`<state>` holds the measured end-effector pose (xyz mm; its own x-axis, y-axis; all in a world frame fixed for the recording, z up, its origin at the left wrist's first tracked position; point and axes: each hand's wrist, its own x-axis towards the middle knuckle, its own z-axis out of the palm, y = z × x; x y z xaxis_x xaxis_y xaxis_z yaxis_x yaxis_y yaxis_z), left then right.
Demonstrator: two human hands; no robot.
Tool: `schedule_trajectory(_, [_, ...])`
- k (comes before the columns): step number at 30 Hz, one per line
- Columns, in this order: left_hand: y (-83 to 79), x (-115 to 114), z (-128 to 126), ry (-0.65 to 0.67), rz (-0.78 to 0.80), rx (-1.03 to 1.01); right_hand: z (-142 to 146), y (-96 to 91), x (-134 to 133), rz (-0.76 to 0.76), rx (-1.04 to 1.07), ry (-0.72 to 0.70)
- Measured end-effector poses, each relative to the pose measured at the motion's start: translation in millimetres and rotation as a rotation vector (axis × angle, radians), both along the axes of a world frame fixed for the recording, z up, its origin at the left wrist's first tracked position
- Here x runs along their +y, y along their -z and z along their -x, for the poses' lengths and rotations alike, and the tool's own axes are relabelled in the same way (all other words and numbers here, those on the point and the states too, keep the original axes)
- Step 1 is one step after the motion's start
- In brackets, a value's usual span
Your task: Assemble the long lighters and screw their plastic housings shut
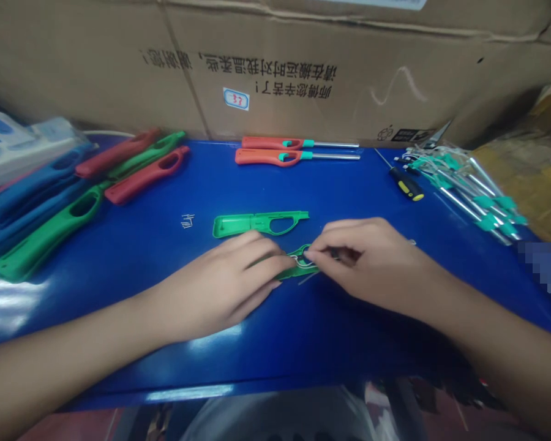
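At the centre of the frame a green shell half (299, 269) lies on the blue table (349, 349), the left hand (224, 288) clamped over its left part and the right hand (362, 260) pinching its right end, with a second green shell (261, 223) just above and two orange lighters (280, 150) farther up.

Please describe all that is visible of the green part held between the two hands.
The green part looks like moulded plastic, long and narrow, lying on the blue table. The left hand covers most of it; the right hand pinches its looped end, where thin pale wire shows. The rest is hidden.
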<state>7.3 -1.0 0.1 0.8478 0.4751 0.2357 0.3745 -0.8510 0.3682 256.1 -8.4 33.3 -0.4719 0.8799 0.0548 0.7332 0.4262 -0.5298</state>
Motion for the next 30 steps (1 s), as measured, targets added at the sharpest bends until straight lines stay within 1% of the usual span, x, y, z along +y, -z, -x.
schedule_trajectory(2, [-1.0, 1, 1, 0.001, -0.007, 0.018, -11, -6.3, 6, -0.044, -0.004, -0.035])
schedule_trajectory(3, [-1.1, 1, 2, 0.002, -0.022, 0.03, -16, -8.5, 8, -0.054, -0.03, -0.083])
schedule_trajectory(6, [-0.9, 2, 6, 0.003, -0.072, 0.074, -25, -10.2, 10, -0.007, -0.162, -0.268])
schedule_trajectory(9, [-1.1, 3, 9, 0.009, -0.101, 0.11, -24, -6.2, 7, -0.02, -0.279, -0.374])
schedule_trajectory(13, [-1.2, 3, 12, 0.005, -0.116, 0.11, -17, 0.3, 3, -0.092, -0.346, -0.442])
schedule_trajectory(17, [-0.3, 4, 12, 0.001, -0.11, 0.109, -17, 3.3, 4, -0.094, -0.32, -0.42])
schedule_trajectory(22, [-0.8, 4, 11, 0.002, -0.103, 0.087, -20, 5.1, 10, -0.005, -0.153, -0.4])
schedule_trajectory(25, [-2.0, 4, 11, -0.004, -0.094, 0.098, -19, 6.1, 14, 0.02, -0.053, -0.389])
schedule_trajectory(28, [-2.6, 4, 11, -0.005, -0.097, 0.108, -17, 7.1, 17, 0.037, 0.005, -0.311])
schedule_trajectory(30, [-2.6, 4, 10, -0.007, -0.109, 0.106, -16, 7.8, 18, 0.065, 0.008, -0.265])
